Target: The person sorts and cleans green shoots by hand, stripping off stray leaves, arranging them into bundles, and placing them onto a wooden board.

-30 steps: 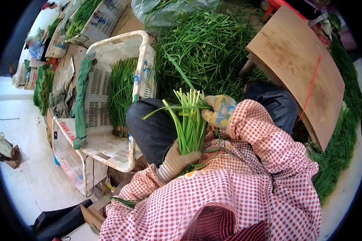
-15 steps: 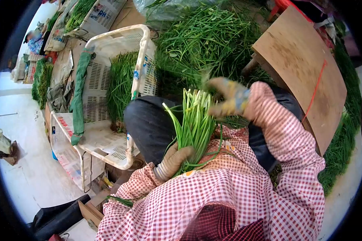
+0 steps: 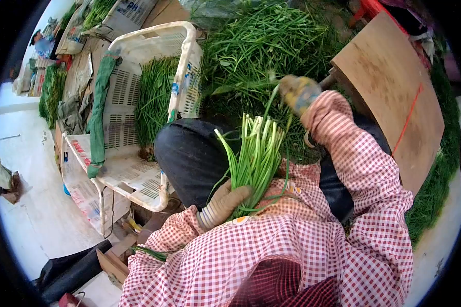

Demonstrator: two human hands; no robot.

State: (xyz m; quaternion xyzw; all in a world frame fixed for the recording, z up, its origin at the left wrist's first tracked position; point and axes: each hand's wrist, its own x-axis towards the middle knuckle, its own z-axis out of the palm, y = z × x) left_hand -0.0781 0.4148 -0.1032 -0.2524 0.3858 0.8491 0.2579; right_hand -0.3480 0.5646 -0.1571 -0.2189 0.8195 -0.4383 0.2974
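Note:
In my lap stands a bunch of green chives, its pale cut-looking ends pointing up and away from me. My left hand, in a beige knit glove, is closed around the lower part of the bunch; the leaf ends below are hidden by the hand and my checked clothing. My right hand, in a grey, yellow and blue glove, is raised beyond the bunch to its right. Its fingers are closed, and a chive stalk hangs from them, slightly blurred. Behind it lies a large heap of loose chives.
To the left, a white plastic crate lies on its side with chives inside and a green cloth strip on its edge. A wooden board leans at the right. A person is far off at upper left.
My right hand has moved up and away from the bunch, with a stalk now trailing from its fingers. My left hand keeps its hold on the bunch.

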